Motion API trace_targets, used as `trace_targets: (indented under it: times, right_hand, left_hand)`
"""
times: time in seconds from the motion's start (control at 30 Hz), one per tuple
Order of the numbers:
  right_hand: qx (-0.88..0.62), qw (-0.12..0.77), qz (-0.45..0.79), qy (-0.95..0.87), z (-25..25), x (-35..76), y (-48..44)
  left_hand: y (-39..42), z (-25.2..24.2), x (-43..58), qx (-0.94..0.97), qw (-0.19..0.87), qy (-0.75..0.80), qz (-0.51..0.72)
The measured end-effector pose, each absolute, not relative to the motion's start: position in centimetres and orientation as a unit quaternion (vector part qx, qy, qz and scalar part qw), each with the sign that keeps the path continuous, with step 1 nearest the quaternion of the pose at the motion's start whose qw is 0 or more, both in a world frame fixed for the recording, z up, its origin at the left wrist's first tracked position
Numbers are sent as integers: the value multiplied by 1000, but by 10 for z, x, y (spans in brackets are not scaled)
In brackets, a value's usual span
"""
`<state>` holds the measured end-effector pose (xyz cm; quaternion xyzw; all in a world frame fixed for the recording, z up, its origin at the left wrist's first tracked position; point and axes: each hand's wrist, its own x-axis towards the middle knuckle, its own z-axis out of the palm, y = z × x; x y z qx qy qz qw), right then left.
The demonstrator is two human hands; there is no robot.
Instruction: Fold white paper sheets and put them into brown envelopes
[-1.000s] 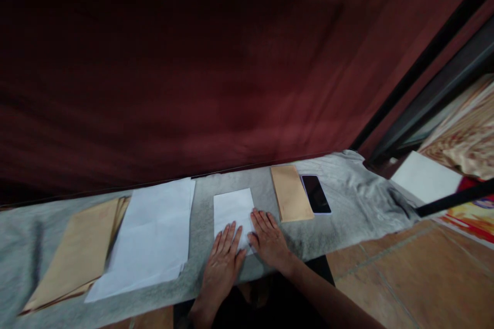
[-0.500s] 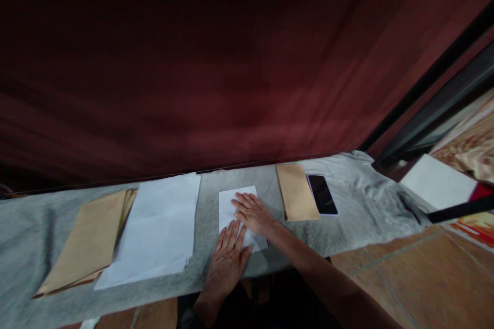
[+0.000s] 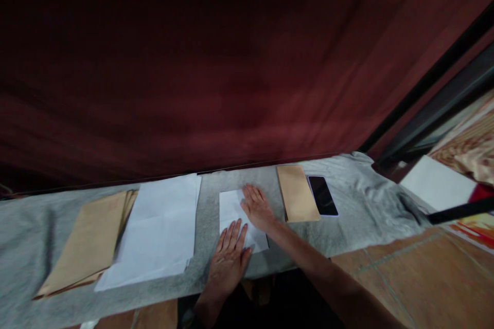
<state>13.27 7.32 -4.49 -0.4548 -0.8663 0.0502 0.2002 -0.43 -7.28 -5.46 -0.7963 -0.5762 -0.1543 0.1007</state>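
A single camera, worn on the person's head, looks from above the near side of the table (image 3: 209, 203), forward across it and down. It is close enough to show the left hand (image 3: 227, 261) and the right hand (image 3: 258, 211) at the table, yet wide enough to reach the table's right end and the floor (image 3: 405, 270) beside it. Leftward, the table runs out of view; the curtain (image 3: 231, 72) behind the table fills the upper half.

Seemingly indoors, home or shop unclear, judging by the dark red curtain (image 3: 247, 77), gray cloth-covered table (image 3: 358, 205) and terracotta-coloured floor tiles (image 3: 417, 272).
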Motion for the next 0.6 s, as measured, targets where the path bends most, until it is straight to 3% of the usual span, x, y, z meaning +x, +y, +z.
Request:
trace_targets:
  times: [0.2, 0.6]
  right_hand:
    - [-387, 206, 35, -898, -52, 166, -13]
    - [-408, 199, 13, -891, -47, 204, -29]
  left_hand:
    - [-74, -53, -4, -801, 101, -570, -151]
    - [-100, -51, -28, -724, 104, -661, -168]
